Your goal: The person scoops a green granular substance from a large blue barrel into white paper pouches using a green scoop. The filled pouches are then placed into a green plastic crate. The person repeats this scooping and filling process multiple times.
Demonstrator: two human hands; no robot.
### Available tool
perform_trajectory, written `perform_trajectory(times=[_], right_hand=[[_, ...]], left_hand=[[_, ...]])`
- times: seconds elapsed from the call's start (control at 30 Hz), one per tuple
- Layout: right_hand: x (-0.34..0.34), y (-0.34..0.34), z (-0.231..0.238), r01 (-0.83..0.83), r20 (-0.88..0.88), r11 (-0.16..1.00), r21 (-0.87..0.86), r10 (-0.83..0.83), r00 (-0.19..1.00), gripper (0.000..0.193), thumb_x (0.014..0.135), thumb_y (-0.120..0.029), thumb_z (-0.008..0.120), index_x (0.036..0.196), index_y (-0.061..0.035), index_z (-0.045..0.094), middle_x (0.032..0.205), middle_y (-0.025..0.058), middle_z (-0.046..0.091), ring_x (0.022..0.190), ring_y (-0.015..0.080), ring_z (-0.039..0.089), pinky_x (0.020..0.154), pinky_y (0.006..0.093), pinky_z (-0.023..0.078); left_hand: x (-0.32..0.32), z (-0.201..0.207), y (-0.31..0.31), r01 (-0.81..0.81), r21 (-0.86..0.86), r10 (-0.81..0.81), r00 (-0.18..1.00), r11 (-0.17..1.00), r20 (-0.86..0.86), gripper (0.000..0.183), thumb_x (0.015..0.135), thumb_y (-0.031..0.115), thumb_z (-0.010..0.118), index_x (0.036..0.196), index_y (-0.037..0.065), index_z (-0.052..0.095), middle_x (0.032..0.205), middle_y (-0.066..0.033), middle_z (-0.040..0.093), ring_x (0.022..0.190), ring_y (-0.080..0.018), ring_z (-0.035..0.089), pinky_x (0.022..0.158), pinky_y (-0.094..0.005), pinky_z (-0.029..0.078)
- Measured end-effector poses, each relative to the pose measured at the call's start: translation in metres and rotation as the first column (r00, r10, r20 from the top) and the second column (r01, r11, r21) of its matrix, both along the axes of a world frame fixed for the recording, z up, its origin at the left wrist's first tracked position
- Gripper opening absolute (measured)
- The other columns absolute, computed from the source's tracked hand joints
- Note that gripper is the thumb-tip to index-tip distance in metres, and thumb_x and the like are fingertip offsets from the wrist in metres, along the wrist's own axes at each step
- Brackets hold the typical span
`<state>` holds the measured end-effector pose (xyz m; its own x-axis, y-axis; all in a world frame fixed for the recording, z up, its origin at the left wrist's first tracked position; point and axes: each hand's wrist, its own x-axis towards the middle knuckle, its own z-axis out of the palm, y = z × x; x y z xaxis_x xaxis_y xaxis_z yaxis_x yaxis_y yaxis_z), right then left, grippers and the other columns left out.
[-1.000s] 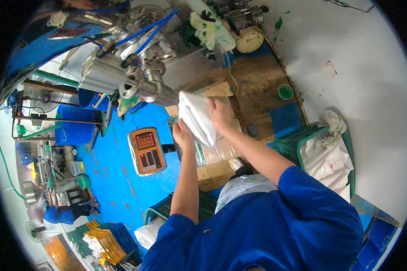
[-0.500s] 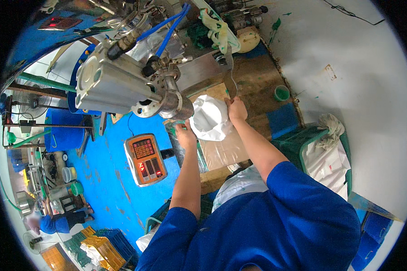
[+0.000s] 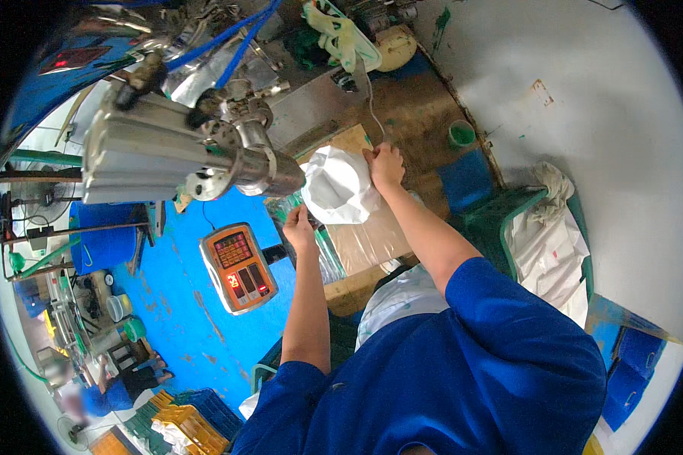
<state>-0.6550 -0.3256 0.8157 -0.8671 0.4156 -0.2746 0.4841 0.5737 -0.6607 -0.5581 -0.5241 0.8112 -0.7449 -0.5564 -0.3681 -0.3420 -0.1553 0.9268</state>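
An open-mouthed white plastic bag (image 3: 340, 199) is held above a tan, plastic-covered flat board (image 3: 372, 241), just beside the end of a cylindrical silver metal nozzle (image 3: 284, 174). The bag's mouth is turned upward, so that its pale inside is shown. Its right rim is pinched between the thumb and fingers of the right hand (image 3: 385, 164). The fingers of the left hand (image 3: 299, 227) are drawn together close by the lower left edge of the bag; whether the plastic is gripped by them cannot be told.

By the nozzle's rear, a thick grey metal cylinder (image 3: 140, 152) is carried, with bright blue flexible tubes (image 3: 239, 49) above it. To the left of the board, an orange-and-silver weighing display (image 3: 239, 269) with red lit digits is seen over the scuffed blue floor (image 3: 167, 303). Beyond the right hand, a small green round cup (image 3: 461, 134) is set on a stained brown wooden worktop (image 3: 406, 114). To the right, crumpled white sacks (image 3: 546, 250) are held in a dark green plastic crate (image 3: 501, 227). At the far left, a co-worker in a blue top (image 3: 110, 398) is seen beside machinery.
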Motion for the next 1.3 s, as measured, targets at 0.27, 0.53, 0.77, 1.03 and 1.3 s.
perform_trajectory(times=[0.27,0.53,0.77,1.03,1.3], right_hand=[[-0.002,-0.003,-0.003,0.093,-0.017,0.996,0.007,-0.093,0.995,0.037,0.076,-0.043,0.061,0.098,-0.0133,0.055,0.109,0.0132,0.050,0.105,0.0349,0.047,0.084,0.0499,0.040],[-0.019,-0.009,-0.019,0.161,-0.002,0.975,0.153,-0.163,0.987,0.043,0.082,-0.034,0.056,0.115,-0.0079,0.051,0.117,0.0147,0.049,0.106,0.0314,0.047,0.084,0.0501,0.038],[-0.024,0.019,0.007,0.162,-0.064,0.979,-0.121,-0.171,0.983,0.045,0.075,-0.029,0.062,0.111,-0.0043,0.053,0.108,0.0187,0.049,0.106,0.0325,0.042,0.086,0.0483,0.033],[0.159,0.283,-0.012,0.432,-0.354,0.901,-0.035,-0.415,0.838,0.044,0.063,-0.008,0.065,0.106,-0.0108,0.055,0.111,0.0116,0.053,0.105,0.0311,0.049,0.089,0.0419,0.038],[0.556,0.454,0.009,0.244,0.301,0.799,0.550,-0.461,0.835,0.045,0.066,-0.013,0.068,0.109,-0.0111,0.055,0.119,0.0140,0.047,0.117,0.0321,0.039,0.096,0.0494,0.030]], left_hand=[[0.066,-0.034,0.035,0.151,-0.273,-0.095,0.974,0.950,0.206,0.027,0.072,0.013,0.069,0.093,0.000,0.058,0.077,-0.0062,0.058,0.059,-0.0120,0.050,0.054,-0.0258,0.042],[0.019,-0.139,0.115,0.159,0.146,-0.165,0.986,0.976,0.032,0.041,0.089,0.026,0.046,0.124,0.005,0.039,0.097,-0.0116,0.057,0.079,-0.0197,0.057,0.065,-0.0295,0.050],[-0.029,-0.127,0.106,0.292,-0.122,-0.235,0.909,0.949,0.345,0.034,0.082,0.019,0.056,0.109,0.004,0.044,0.081,-0.0110,0.056,0.058,-0.0181,0.050,0.046,-0.0275,0.037],[0.009,-0.087,0.121,0.516,-0.128,-0.379,0.756,0.847,0.534,0.022,0.078,0.013,0.060,0.095,0.006,0.047,0.066,-0.0075,0.052,0.044,-0.0158,0.046,0.033,-0.0253,0.030],[0.098,-0.080,0.173,0.858,0.040,-0.697,0.388,0.512,0.602,0.011,0.082,0.011,0.057,0.086,0.004,0.051,0.064,-0.0096,0.055,0.042,-0.0146,0.047,0.032,-0.0264,0.033]])
